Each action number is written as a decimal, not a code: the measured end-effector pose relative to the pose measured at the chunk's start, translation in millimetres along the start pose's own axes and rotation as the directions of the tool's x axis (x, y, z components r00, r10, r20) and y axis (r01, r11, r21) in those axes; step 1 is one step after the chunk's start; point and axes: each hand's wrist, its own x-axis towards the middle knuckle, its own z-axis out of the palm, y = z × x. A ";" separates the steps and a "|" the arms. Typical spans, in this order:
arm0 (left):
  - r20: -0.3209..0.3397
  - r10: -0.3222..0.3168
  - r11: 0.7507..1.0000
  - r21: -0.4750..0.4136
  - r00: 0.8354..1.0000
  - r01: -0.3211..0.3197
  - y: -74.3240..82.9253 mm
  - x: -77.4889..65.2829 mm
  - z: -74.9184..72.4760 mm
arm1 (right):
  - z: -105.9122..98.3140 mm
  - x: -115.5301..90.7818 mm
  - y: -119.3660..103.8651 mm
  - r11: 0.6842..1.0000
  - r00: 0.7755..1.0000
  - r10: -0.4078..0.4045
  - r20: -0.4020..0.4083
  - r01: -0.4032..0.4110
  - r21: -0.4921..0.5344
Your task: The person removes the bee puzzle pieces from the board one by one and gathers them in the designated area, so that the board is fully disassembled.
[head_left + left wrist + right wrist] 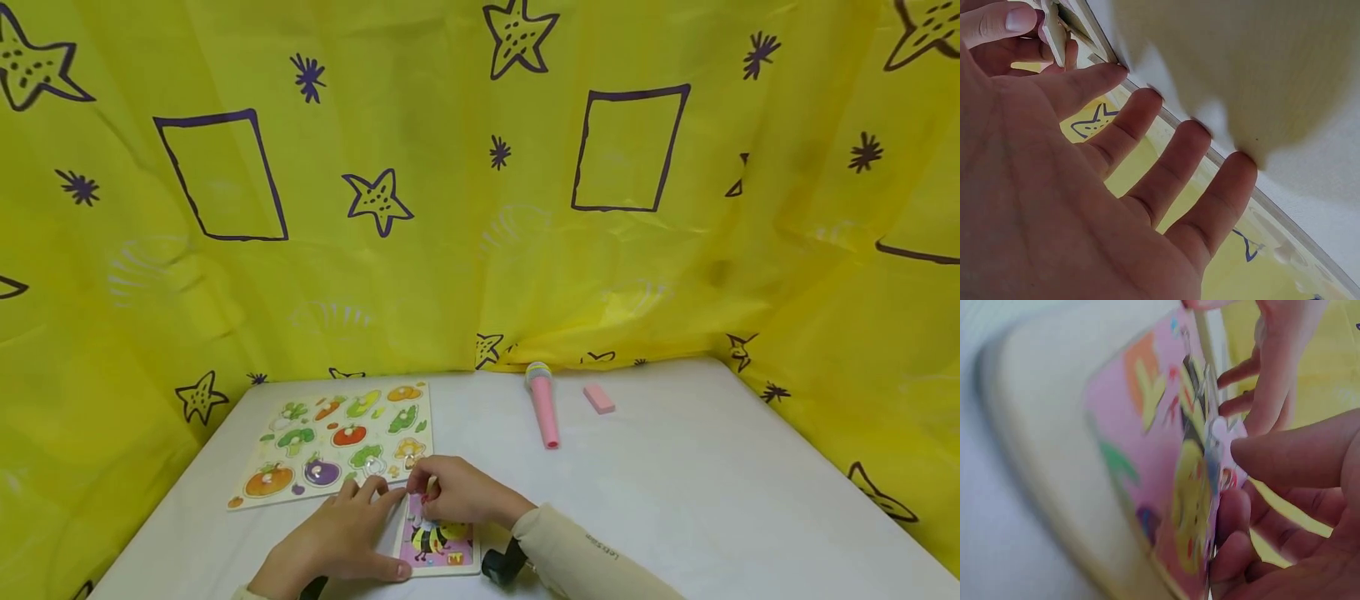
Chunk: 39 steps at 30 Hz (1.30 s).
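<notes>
Close to the camera, the left hand (341,533) lay spread, gripping nothing, its fingertips by the near edge of the vegetable board (322,442) and its thumb at the lower left corner of the bee board (438,542). The two boards nearly met, leaving little space between them. Farther right, the right hand (465,492) bent over the upper part of the bee board, pinching a puzzle piece (1054,34) between thumb and fingers. Wider room for moving lay to the right, toward the pink microphone (543,404) and, past it, a pink block (598,398).

All of this rested on a white table (712,467), with a yellow curtain (420,283) of dark stars and outlined boxes rising at left, behind and at right.

Pale rounded borders framed the bee board's pink picture and its black-and-yellow bee. Held above it, the piece was thin; its blurred face seemed pink, with white and red.
</notes>
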 end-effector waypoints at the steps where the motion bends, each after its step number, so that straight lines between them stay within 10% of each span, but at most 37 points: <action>1: 0.001 0.003 1.000 -0.002 1.000 -0.003 -0.1 -0.1 0.5 | 0.8 -0.1 -0.6 1.000 1.000 0.001 -0.003 -0.001 0.002; 39: 0.004 -0.006 1.000 0.010 1.000 0.006 1.7 0.5 0.8 | -0.1 0.2 -11.2 0.997 0.996 -0.030 -0.079 0.024 -0.070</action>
